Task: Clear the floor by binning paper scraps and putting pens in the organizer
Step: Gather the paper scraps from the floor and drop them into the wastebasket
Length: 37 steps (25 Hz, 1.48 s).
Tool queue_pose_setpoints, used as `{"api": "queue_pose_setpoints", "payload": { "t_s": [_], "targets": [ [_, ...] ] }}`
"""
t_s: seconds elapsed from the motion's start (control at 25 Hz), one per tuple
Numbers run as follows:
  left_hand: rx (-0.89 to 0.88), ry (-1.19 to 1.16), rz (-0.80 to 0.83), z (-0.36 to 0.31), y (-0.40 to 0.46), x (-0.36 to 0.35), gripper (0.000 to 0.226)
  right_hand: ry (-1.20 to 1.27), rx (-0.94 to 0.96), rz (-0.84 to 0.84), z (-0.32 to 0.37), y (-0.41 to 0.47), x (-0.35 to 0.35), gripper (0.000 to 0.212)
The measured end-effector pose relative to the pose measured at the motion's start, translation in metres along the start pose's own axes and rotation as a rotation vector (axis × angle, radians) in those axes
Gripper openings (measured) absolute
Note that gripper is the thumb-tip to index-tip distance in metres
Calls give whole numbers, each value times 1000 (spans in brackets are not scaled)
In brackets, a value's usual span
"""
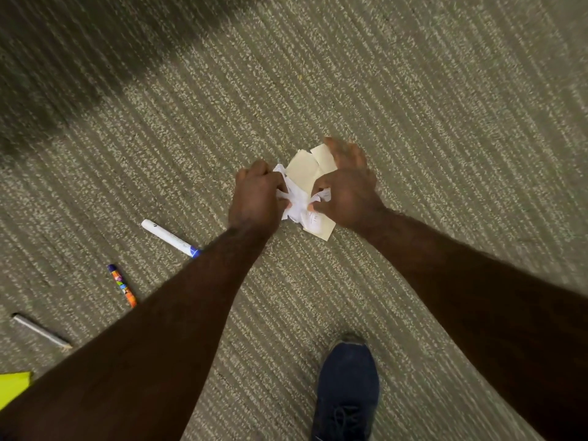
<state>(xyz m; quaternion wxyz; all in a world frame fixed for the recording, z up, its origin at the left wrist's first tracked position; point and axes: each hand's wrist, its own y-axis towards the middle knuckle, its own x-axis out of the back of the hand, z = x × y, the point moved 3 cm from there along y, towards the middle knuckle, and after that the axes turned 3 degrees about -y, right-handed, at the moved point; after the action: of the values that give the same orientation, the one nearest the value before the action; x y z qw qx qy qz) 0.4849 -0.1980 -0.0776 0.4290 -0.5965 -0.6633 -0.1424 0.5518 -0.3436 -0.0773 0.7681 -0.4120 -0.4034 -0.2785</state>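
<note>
Carpeted floor (413, 106) fills the view. Nearest, a dark shoe (346, 386); left, a pencil (41, 331), a patterned pen (122, 286) and a white marker (170, 237). Farther, the left hand (256, 195) and right hand (346, 189) both pinch crumpled paper scraps (302, 192) with curled fingers (318, 190).

Both arms outstretched; left hand (256, 198) fisted; right hand (345, 189) pinching.
</note>
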Motion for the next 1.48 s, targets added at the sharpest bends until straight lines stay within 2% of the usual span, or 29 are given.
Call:
{"api": "queue_pose_setpoints", "payload": {
  "t_s": [0.08,0.2,0.28,0.36,0.44,0.6,0.72,0.84,0.88,0.96,1.04,1.12,1.28,1.4,1.48],
  "targets": [
    [12,-67,-29,-1,0,3,45,-113,84,61,4,4,2,23],
    [100,-249,-8,2,6,5,75,-138,156,143,7,15,9,31],
    [113,-314,67,4,6,4,71,-176,166,170,7,19,10,32],
    [47,-213,104,6,0,3,49,-141,175,129,8,15,12,23],
    [-2,-132,70,12,-12,2,31,61,155,14,7,-1,12,13],
    [96,-177,-102,37,-38,5,26,490,34,-222,-3,-55,7,25],
    [101,-147,-146,51,-57,6,23,652,-219,-371,-22,-84,0,41],
    [71,-239,-124,60,-65,12,24,962,-370,-317,-34,-96,-10,71],
    [29,-264,-87,61,-65,14,23,963,-366,-257,-33,-96,-15,74],
    [-127,-191,33,58,-66,17,21,697,-277,-144,-27,-89,-21,55],
    [-275,-65,164,50,-63,15,21,403,-108,-117,-16,-81,-24,39],
    [-371,23,241,36,-56,9,21,271,17,-97,-7,-71,-28,35],
    [-469,214,332,1,-31,-8,24,180,69,1,-3,-53,-31,30],
    [-498,301,324,-10,-23,-13,22,174,95,3,0,-49,-28,21],
    [-492,312,311,-12,-24,-15,31,124,113,8,2,-49,-29,18]
  ]
}}
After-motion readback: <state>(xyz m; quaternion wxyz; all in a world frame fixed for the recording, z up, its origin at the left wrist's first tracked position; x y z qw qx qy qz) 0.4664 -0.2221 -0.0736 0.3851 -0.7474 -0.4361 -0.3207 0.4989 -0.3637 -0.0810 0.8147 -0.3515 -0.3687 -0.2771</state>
